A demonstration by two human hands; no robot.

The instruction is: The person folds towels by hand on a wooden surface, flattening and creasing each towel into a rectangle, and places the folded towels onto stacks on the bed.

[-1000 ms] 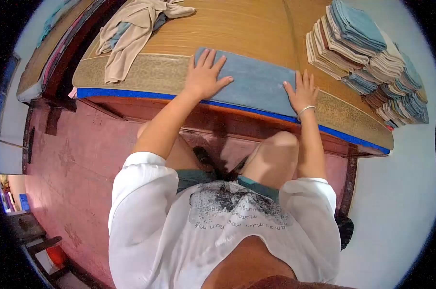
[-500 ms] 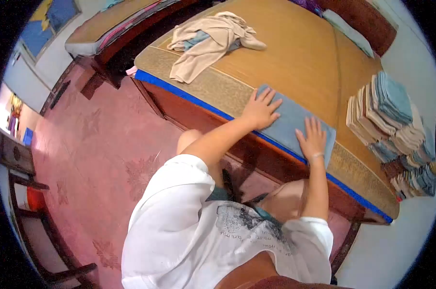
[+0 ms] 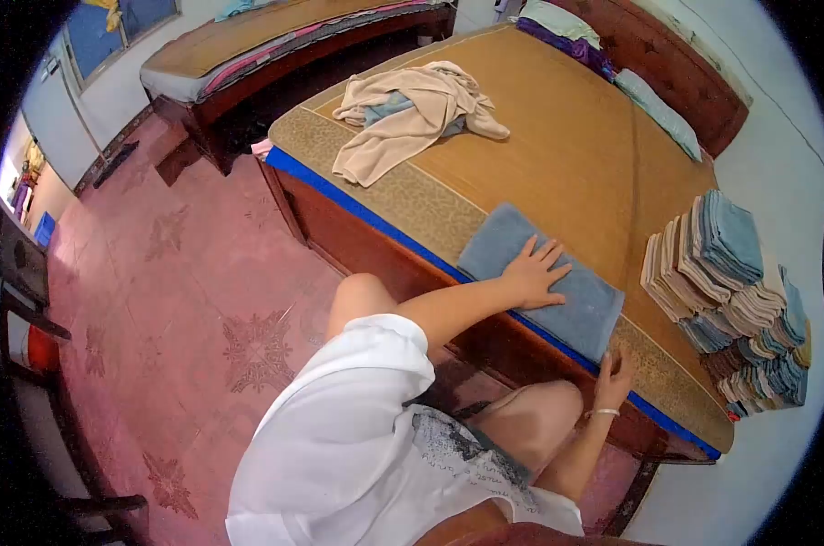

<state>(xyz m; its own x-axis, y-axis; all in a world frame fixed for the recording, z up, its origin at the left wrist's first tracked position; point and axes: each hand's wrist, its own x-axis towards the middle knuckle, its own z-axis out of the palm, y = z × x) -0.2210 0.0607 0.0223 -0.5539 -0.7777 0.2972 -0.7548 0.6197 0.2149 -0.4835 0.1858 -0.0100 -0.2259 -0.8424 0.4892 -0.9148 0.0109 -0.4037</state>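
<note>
A folded blue-grey towel (image 3: 498, 241) lies along the front edge of the bed. My left hand (image 3: 536, 275) rests flat on the middle of it, palm down with the fingers spread. Beside the towel's near right corner is my right hand (image 3: 615, 378), its fingers apart and slightly bent. The thumb is close to the towel's edge; whether it touches the cloth I cannot tell. Farther back on the bed, a loose heap of beige towels (image 3: 412, 118) has a bit of blue cloth among them.
Tall stacks of folded towels (image 3: 730, 241), blue, beige and brown, stand at the right of the bed (image 3: 557, 118) near the wall. A pillow (image 3: 657, 109) lies by the headboard (image 3: 648, 55). Another bed (image 3: 266, 45) is at the back left. A dark chair (image 3: 30, 382) stands far left.
My right hand has come off the towel's top and moved down to its near right corner. My left hand has slid right toward the towel's middle. The camera view has shifted.
</note>
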